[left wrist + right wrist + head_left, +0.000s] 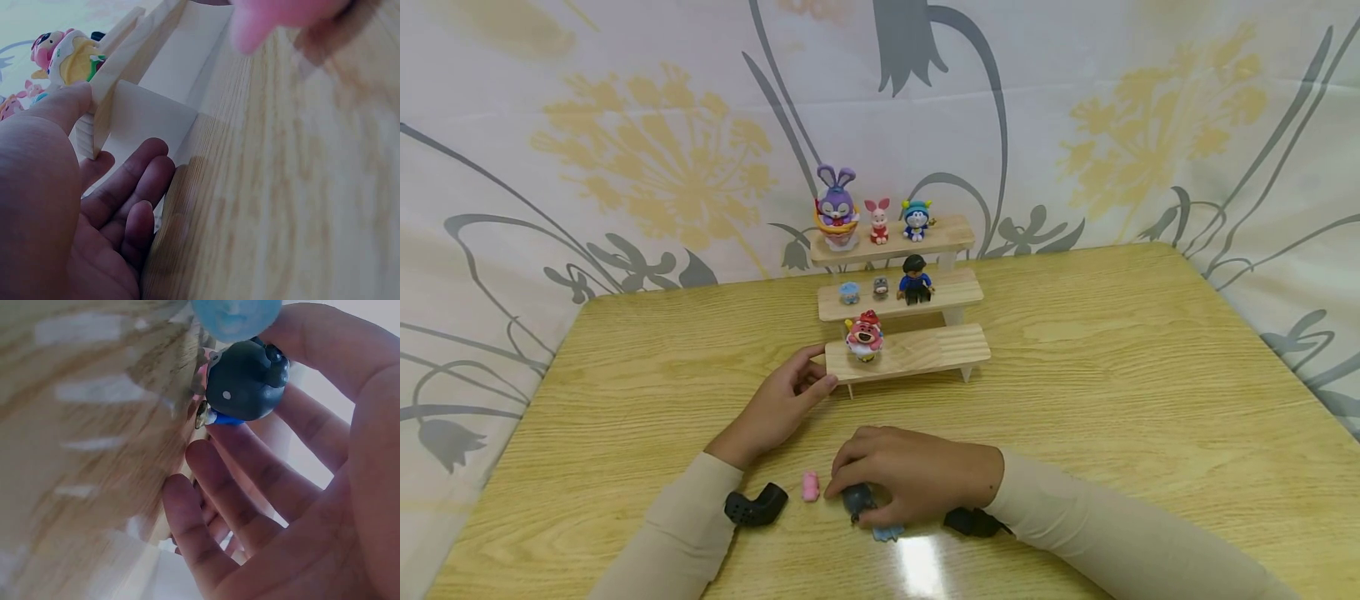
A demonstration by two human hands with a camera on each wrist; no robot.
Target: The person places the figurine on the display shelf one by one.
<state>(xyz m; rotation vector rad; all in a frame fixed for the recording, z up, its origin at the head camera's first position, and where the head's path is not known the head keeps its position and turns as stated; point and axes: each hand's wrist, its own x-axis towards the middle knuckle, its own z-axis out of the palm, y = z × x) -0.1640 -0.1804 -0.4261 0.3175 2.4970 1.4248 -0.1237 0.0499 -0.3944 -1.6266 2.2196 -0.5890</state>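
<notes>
My left hand [778, 400] pinches the left end of the lowest board of a three-step wooden display stand [917, 350], thumb on the edge and a finger beneath. On that board sits a pink bear figurine [865, 335], close to the held end. Nearer the front, my right hand [917, 475] has a round dark grey figurine [857, 500] between thumb and fingers at the tabletop. The right wrist view shows its dark head [250, 384] and a bit of blue below. Partly under that hand lies a light blue figurine [888, 532]. A small pink figurine [810, 486] is between the hands.
A purple rabbit figurine [837, 208], a piglet figurine [878, 222] and a blue-hatted figurine [917, 221] stand on the top board. The middle board carries two small figurines and a black-haired toy man [915, 281]. Behind the wooden table [1112, 358] hangs a patterned cloth [685, 150].
</notes>
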